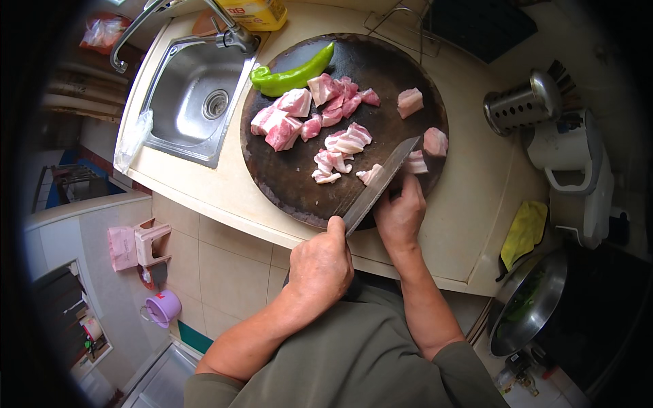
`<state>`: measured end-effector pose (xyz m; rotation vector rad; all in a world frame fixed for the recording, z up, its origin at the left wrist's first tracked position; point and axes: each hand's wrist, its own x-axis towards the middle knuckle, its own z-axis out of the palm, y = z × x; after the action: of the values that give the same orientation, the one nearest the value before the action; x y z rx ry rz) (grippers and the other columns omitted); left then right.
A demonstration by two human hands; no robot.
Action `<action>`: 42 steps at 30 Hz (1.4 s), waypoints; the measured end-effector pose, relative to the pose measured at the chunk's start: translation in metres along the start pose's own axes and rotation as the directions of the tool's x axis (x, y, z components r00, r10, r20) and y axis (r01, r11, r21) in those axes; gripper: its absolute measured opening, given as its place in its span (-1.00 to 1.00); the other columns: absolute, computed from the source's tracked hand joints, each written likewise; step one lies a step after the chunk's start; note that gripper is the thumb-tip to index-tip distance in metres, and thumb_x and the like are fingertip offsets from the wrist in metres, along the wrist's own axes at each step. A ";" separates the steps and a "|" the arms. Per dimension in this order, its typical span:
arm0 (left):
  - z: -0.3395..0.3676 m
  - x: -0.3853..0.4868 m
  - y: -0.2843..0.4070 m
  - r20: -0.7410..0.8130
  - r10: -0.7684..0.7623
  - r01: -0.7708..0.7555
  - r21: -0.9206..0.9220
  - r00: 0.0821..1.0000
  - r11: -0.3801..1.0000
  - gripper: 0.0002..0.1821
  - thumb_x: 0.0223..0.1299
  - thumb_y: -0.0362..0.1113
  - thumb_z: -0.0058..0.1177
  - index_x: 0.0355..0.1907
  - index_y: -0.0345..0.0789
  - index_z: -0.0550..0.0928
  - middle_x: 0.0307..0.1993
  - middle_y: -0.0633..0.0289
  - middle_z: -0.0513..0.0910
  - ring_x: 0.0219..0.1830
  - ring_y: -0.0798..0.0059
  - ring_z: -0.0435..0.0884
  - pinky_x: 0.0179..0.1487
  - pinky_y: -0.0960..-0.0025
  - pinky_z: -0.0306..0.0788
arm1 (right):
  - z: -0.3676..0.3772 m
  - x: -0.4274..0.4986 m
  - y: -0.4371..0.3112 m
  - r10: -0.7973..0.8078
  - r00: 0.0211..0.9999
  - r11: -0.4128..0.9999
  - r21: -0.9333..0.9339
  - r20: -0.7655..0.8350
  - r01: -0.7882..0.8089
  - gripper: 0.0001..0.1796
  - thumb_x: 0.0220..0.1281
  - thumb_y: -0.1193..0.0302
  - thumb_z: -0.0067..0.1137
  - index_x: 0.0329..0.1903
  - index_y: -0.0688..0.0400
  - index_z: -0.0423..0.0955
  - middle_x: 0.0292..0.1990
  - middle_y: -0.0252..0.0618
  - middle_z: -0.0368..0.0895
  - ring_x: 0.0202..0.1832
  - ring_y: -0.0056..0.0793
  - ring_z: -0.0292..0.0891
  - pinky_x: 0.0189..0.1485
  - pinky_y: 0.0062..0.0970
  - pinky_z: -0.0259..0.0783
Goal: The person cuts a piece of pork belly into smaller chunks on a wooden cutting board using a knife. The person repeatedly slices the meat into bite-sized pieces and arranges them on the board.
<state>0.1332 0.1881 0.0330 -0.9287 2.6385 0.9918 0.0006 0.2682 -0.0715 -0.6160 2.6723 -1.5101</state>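
Note:
My left hand (322, 262) grips a cleaver (380, 183) by its handle, the blade slanting up and right across a round, dark wooden chopping board (285, 173). My right hand (403, 209) curls beside the blade, its fingers against a pork belly piece (416, 163); their tips are hidden. Left of the blade lies a small cut slice (368, 175), near a little heap of thin pork slices (348, 140). Larger raw pork chunks (283, 127) are piled farther back. Two single chunks, one pork cube (410, 102) and another (435, 142), rest at the board's right. Behind the pile lies a green pepper (293, 74).
A steel sink (173, 102) with a faucet (237, 38) is on the left. A yellow detergent bottle (255, 13) and wire rack (403, 25) stand behind. Rightward are a perforated utensil holder (520, 104), white appliance (581, 173), yellow cloth (523, 232) and metal pan (553, 301) containing greens.

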 end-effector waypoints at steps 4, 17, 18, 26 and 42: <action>0.008 0.019 0.000 -0.041 0.061 -0.063 -0.034 0.997 0.997 -0.80 0.09 -0.53 0.07 -0.25 -0.42 0.38 -0.56 -0.23 0.64 -0.45 -0.30 0.66 -0.31 -0.25 0.51 | 0.002 0.006 -0.002 0.032 0.999 0.997 -0.075 -0.023 -0.034 -0.77 0.25 0.49 0.36 -0.06 0.23 0.61 -0.36 -0.10 0.74 -0.35 -0.24 0.71 -0.22 -0.26 0.57; -0.005 0.032 0.006 0.025 0.035 -0.034 -0.019 0.999 0.999 -0.81 0.08 -0.53 0.06 -0.26 -0.46 0.38 -0.54 -0.33 0.64 -0.39 -0.38 0.67 -0.21 -0.28 0.52 | 0.003 0.012 -0.005 0.069 0.996 0.996 0.052 -0.049 -0.067 -0.73 0.30 0.49 0.31 0.02 0.24 0.59 -0.32 -0.09 0.75 -0.32 -0.22 0.72 -0.19 -0.25 0.58; -0.005 0.028 0.003 0.032 0.027 -0.026 -0.016 0.999 1.000 -0.81 0.09 -0.53 0.05 -0.26 -0.45 0.38 -0.54 -0.32 0.63 -0.40 -0.38 0.67 -0.22 -0.28 0.51 | 0.004 0.012 -0.005 0.054 0.997 0.997 0.051 -0.055 -0.052 -0.73 0.29 0.48 0.31 0.03 0.24 0.59 -0.32 -0.10 0.74 -0.32 -0.21 0.71 -0.18 -0.24 0.58; 0.000 0.019 -0.010 -0.060 0.014 -0.021 -0.131 0.998 0.991 -0.83 0.31 -0.43 0.09 -0.21 -0.39 0.39 -0.54 -0.26 0.60 -0.40 -0.38 0.59 -0.27 -0.28 0.41 | 0.003 0.009 -0.008 0.017 0.999 0.987 -0.161 0.042 -0.010 -0.74 0.30 0.50 0.26 0.02 0.25 0.56 -0.12 0.01 0.64 -0.11 0.05 0.66 -0.08 -0.06 0.57; -0.037 -0.026 -0.053 -0.149 -0.088 0.008 -0.473 0.985 0.881 -0.86 0.38 -0.42 0.11 -0.25 -0.36 0.44 -0.60 -0.14 0.55 -0.46 -0.29 0.58 -0.37 -0.10 0.38 | -0.002 0.049 -0.028 0.119 0.983 0.972 0.184 0.137 -0.143 -0.86 0.27 0.54 0.34 -0.23 0.22 0.52 -0.37 -0.28 0.67 -0.45 -0.53 0.57 -0.36 -0.44 0.49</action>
<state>0.1880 0.1466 0.0424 -1.2131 2.5258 1.6576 -0.0357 0.2405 -0.0389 -0.4940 2.3862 -1.6117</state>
